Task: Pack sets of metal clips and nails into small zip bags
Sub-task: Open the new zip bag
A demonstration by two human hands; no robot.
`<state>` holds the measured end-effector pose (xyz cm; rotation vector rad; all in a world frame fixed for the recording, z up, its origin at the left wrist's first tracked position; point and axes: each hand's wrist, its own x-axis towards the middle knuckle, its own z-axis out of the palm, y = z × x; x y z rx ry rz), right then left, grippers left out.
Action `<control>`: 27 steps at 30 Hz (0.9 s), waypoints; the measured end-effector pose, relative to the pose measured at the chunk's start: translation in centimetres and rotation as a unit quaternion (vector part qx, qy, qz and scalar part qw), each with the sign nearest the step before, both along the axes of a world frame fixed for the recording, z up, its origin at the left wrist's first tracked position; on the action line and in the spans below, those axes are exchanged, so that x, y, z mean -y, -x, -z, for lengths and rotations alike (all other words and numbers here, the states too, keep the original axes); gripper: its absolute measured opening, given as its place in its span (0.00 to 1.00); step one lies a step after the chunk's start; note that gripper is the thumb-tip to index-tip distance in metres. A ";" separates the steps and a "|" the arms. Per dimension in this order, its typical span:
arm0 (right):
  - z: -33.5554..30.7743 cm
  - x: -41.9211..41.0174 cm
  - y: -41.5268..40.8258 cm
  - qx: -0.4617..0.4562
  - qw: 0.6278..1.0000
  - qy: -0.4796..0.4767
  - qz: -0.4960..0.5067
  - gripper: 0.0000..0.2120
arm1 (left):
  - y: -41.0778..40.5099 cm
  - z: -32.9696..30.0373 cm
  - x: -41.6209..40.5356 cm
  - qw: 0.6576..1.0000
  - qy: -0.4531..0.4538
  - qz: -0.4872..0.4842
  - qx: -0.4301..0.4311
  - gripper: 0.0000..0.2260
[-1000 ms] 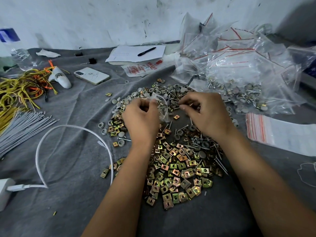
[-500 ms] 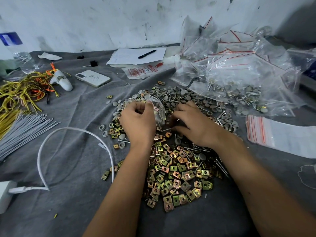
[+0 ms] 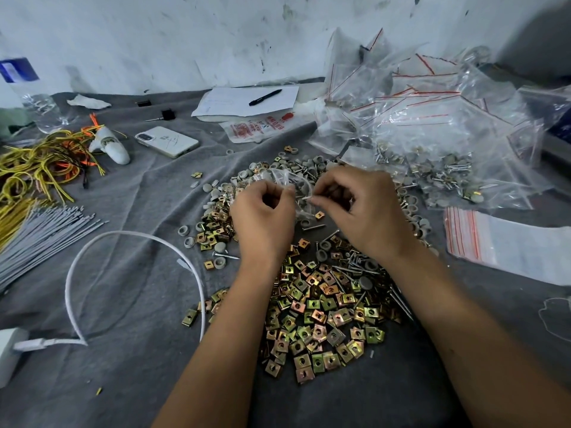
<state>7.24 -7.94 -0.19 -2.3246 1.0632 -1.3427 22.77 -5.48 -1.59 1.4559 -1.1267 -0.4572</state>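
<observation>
A heap of gold and green square metal clips (image 3: 321, 316) lies on the grey cloth in front of me. Nails and screws (image 3: 355, 265) and grey round caps (image 3: 309, 168) are mixed in around it. My left hand (image 3: 262, 217) grips a small clear zip bag (image 3: 296, 186) just above the pile. My right hand (image 3: 361, 208) pinches a small pale piece at the bag's mouth, fingertips almost touching the left hand. What lies inside the bag is hard to make out.
A stack of flat red-striped zip bags (image 3: 500, 242) lies at right. Filled and loose clear bags (image 3: 432, 134) pile up behind it. A phone (image 3: 167, 141), white cable (image 3: 133, 242), grey ties (image 3: 40, 239) and yellow wires (image 3: 37, 168) sit at left.
My right hand lifted off the pile of nails and came up to the mouth of the bag. My left hand stayed in place with the bag.
</observation>
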 end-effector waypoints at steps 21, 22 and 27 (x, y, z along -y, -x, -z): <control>1.1 1.3 1.1 -0.278 0.945 -0.173 0.015 0.10 | -0.8 0.4 0.7 0.978 -0.021 -0.016 -0.208 0.16; 1.0 1.2 1.1 -0.277 0.943 -0.186 0.006 0.09 | -0.8 0.4 0.7 0.976 -0.021 -0.016 -0.214 0.15; 1.0 1.1 1.0 -0.288 0.941 -0.176 -0.004 0.06 | -0.8 0.4 0.7 0.976 -0.020 -0.013 -0.218 0.14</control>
